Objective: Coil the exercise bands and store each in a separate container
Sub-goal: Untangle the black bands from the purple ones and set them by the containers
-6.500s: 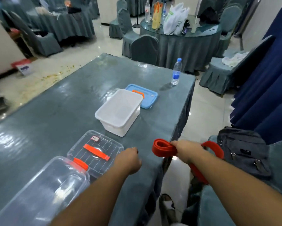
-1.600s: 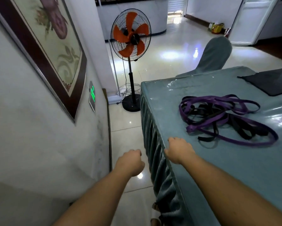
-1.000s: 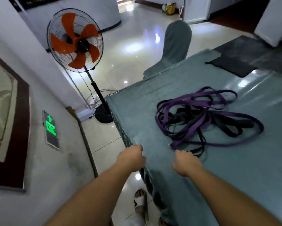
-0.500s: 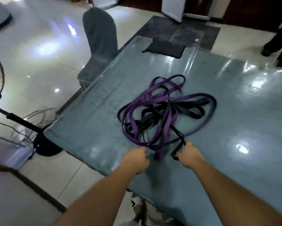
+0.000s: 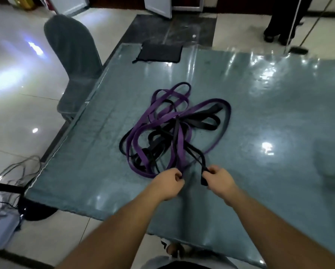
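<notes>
A tangle of purple bands and black bands lies on the grey-blue table. My left hand is at the near end of the heap, fingers curled and pinching a strand where purple and black meet. My right hand grips the end loop of a black band, lifted a little off the table. No storage container is in view.
A flat dark cloth lies at the table's far edge. A covered chair stands at the far left corner. Cables and a fan base are on the floor at left. A person's legs stand far right.
Earlier my right hand held an orange band at another table with containers. I turned to this table; both hands reached the tangle and now grasp strands at its near end.
</notes>
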